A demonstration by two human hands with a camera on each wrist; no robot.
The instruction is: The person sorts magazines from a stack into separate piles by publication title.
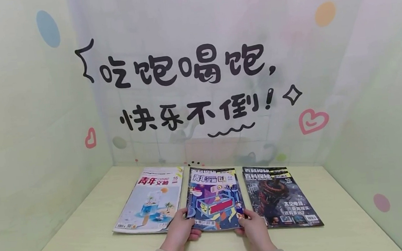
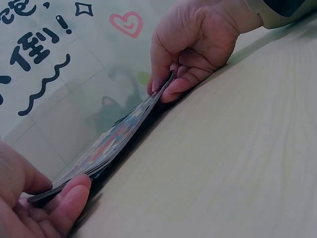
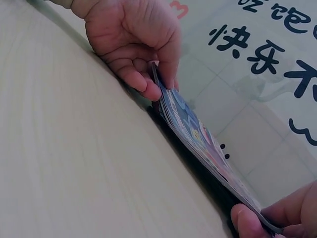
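In the head view a colourful magazine [image 1: 215, 204] lies on the middle pile, its purple cover facing up. My left hand [image 1: 181, 231] pinches its near left corner, thumb on top and fingers beneath. At the near right corner my right hand [image 1: 254, 228] grips it the same way. Seen from the left wrist, the magazine's page edge [image 2: 131, 129] slants between both hands, with a dark strip underneath. The right wrist view has my left hand [image 3: 133, 47] at the top and the fingers of my right hand [image 3: 247, 223] at the lower right corner.
A white magazine [image 1: 154, 205] with a beach cover tops the left pile. To the right, dark magazines [image 1: 283, 202] overlap each other. All rest on a pale wooden table [image 1: 98, 218], enclosed by printed walls [image 1: 196, 26] with black lettering.
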